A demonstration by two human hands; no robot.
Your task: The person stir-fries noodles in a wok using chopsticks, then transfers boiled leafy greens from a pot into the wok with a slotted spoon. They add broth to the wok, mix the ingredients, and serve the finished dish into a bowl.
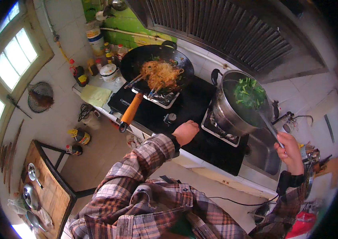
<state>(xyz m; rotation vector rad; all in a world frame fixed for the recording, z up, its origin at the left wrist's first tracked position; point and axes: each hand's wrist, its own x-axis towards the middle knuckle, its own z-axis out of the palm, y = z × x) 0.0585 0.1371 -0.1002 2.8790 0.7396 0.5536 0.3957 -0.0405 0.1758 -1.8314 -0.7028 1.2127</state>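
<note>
My right hand (pixel 289 151) grips the long handle of a metal utensil (pixel 269 124). Leafy greens (pixel 249 92) are heaped at the utensil's far end, over the mouth of a tall steel pot (pixel 231 104); its head is hidden under them. My left hand (pixel 186 132) rests at the front of the black gas stove (pixel 199 98), fingers curled downward. Whether it holds a knob underneath cannot be seen. On the left burner sits a black wok (pixel 130 59) of noodles (pixel 161 74), with chopsticks (pixel 133 81) leaning in it and its orange handle (pixel 131 110) towards me.
A metal sink (pixel 261 154) lies right of the stove. Bottles (pixel 79 74) and a lidded enamel pot (pixel 108 72) stand at the counter's left. The range hood (pixel 225 33) hangs above. At lower left is a wooden table (pixel 51 194) with dishes; bottles (pixel 81 137) stand on the floor.
</note>
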